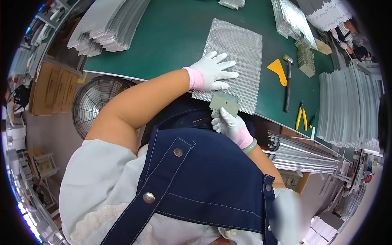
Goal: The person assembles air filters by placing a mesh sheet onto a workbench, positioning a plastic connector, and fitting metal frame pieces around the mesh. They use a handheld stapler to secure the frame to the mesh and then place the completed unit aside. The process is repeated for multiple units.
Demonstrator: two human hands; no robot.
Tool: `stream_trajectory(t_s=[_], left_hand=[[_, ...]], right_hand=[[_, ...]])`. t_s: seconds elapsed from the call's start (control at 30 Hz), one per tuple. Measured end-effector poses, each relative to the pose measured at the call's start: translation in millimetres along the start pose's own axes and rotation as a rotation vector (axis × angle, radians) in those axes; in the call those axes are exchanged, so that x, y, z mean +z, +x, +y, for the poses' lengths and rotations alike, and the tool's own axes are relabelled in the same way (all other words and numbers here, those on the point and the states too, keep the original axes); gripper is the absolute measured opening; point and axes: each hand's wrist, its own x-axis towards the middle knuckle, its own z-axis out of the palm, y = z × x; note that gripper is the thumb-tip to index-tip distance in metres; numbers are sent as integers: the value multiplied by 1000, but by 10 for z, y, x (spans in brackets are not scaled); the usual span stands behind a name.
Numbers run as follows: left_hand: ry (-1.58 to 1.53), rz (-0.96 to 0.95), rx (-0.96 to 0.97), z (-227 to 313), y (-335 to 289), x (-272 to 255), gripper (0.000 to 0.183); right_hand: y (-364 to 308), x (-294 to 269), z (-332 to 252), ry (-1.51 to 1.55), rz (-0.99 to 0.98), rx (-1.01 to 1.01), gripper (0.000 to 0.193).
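Note:
My left hand [212, 73], in a white glove with a pink cuff, lies with fingers spread on a silver sheet [239, 53] with a fine ridged texture. The sheet rests on the green tabletop and reaches its near edge. In my right hand [233, 127], gloved the same way, is a small flat grey-green plate [224, 104]. My thumb presses on its face, while the fingers behind it are partly hidden. The plate is just over the sheet's near edge; whether they touch, I cannot tell.
Right of the sheet lie a yellow scraper [278, 72], a hammer [288, 81], yellow-handled pliers [301, 117] and a grey-green toothed block [305, 59]. Tall stacks of silver sheets stand at the left [116, 24] and right [347, 106]. A floor fan [96, 102] is below the left edge.

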Motion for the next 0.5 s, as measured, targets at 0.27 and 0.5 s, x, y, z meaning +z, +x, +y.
stream_trajectory(t_s=[0.27,0.5], left_hand=[[-15,24,-17,28,1,-4,55],[-118,-206,-211,379,55,-208,65]], right_hand=[[166,-8,-40,66,59,-88,36],[-66,-124,16,164,73,-84,42]])
